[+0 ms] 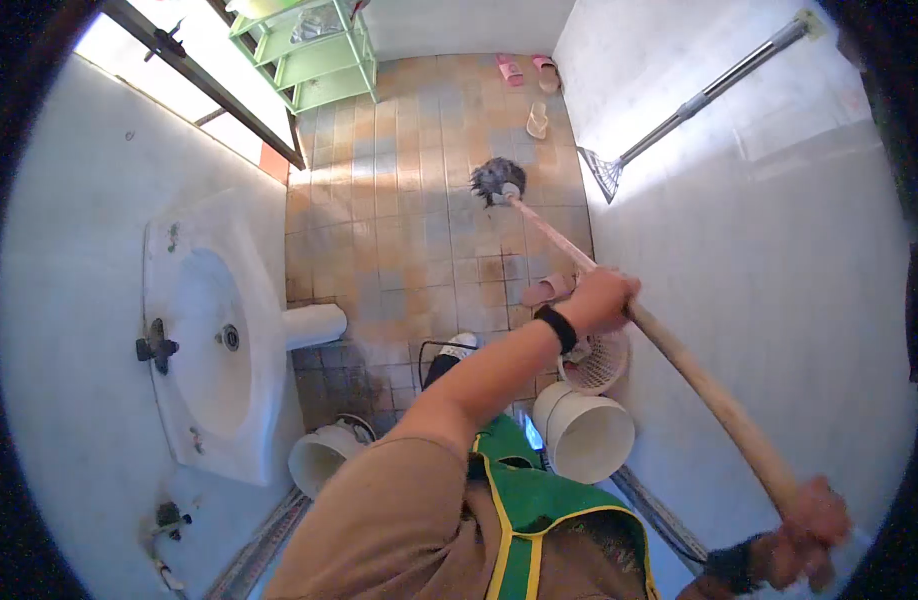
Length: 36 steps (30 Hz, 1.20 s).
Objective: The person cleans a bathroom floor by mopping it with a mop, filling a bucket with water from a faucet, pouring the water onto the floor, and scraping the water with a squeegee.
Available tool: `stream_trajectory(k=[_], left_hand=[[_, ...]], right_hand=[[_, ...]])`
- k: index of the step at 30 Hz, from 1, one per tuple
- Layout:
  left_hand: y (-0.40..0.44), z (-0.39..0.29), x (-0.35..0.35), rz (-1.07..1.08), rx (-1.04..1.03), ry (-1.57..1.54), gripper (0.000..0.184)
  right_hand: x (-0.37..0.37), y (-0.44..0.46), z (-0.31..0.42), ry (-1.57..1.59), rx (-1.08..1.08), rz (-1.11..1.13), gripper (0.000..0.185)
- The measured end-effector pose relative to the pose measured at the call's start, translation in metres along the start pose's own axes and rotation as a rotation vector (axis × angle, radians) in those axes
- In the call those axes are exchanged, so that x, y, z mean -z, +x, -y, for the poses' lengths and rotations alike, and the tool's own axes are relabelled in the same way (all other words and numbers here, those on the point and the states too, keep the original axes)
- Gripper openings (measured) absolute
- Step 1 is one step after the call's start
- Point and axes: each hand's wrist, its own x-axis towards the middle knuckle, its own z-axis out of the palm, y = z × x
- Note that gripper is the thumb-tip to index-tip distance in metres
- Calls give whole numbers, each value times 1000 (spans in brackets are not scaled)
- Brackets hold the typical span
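Observation:
A mop (699,378) with a long wooden handle slants from the lower right up to the middle of the floor. Its dark, wet-looking head (497,178) rests on the tiles. My left hand (601,300), with a black band at the wrist, is wrapped round the handle partway along. Near the top end of the handle my right hand (811,530) is closed on it, somewhat blurred. Under my left forearm, a pink slipper (547,290) and a white lattice basket (596,362) are partly covered.
A white washbasin (264,400) juts from the left wall. White buckets (589,440) stand by my feet on both sides. A green shelf rack (324,70) stands at the far left; slippers (509,70) lie at the far right. A squeegee-like tool (719,85) leans on the right wall.

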Motion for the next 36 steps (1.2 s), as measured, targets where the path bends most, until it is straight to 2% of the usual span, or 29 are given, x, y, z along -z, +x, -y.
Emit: stream_trajectory(k=[1, 4, 7, 8, 13, 16, 19, 20, 22, 25, 28, 29, 32, 33, 36], left_hand=[[-1, 23, -15, -21, 20, -15, 18], [-32, 46, -19, 316, 252, 19, 20], [-69, 58, -51, 165, 93, 17, 18], [-87, 55, -60, 215, 126, 8, 18], [-144, 19, -36, 503, 204, -6, 18], [-195, 10, -37, 350, 214, -122, 20], [-230, -6, -25, 532, 385, -12, 22], [-245, -8, -20, 597, 413, 11, 22], [-302, 17, -42, 538, 474, -99, 24], [-331, 17, -34, 703, 661, -135, 26], [-332, -9, -16, 708, 693, -144, 30], [-307, -34, 4, 718, 705, -199, 28], [-258, -73, 25, 773, 494, -104, 27], [-244, -89, 32, 762, 571, -155, 25], [-205, -126, 58, 695, 449, -146, 23]], right_hand=[[-14, -18, -20, 40, -49, 33, 24], [-46, -60, -56, 158, -104, 134, 32], [-67, -42, -27, 61, -180, 272, 34], [-69, -35, -21, 39, -195, 294, 34], [-62, -40, -12, 137, -229, 153, 36], [-56, -53, -20, 264, -313, 141, 34], [-53, -65, -35, 393, -385, 146, 29], [-53, -74, -38, 392, -510, 136, 28], [-58, -96, -48, 387, -760, 116, 27], [-78, -108, -75, 419, -900, 158, 27], [-67, -99, -79, 582, -845, 124, 28], [-57, -90, -78, 540, -804, 92, 33], [-11, -54, -70, 521, -673, 19, 37], [1, -39, -61, 490, -615, 7, 39], [47, -4, -32, 467, -459, -3, 43]])
